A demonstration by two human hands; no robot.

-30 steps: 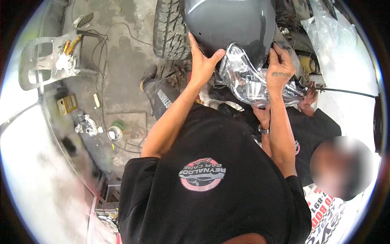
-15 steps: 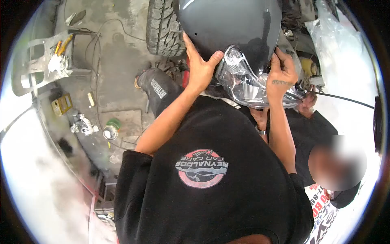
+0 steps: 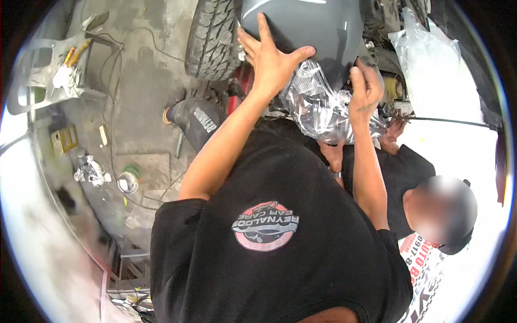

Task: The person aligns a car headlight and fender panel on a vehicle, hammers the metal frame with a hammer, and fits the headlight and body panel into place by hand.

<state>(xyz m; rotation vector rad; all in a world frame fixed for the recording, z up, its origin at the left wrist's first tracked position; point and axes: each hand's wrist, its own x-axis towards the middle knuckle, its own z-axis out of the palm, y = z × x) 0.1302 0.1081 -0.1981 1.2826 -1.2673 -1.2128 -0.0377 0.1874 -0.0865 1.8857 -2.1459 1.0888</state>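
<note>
My left hand lies with fingers spread on the lower edge of a glossy dark grey fender panel, just above the headlight. At the panel's right edge is my right hand, its thumb and fingertips bent together at the rim; whether they pinch the panel is too small to tell. A clear headlight sits under the panel, between my forearms. Another person's hands touch the headlight from below and from its right side.
A tyre stands left of the panel. The co-worker crouches at the right. Plastic sheeting hangs at upper right. A chair with tools, a can and cables are at left.
My left hand has moved up and onto the face of the panel. My right hand stays at the panel's right edge. The co-worker's head has shifted slightly, and the view has moved a little.
</note>
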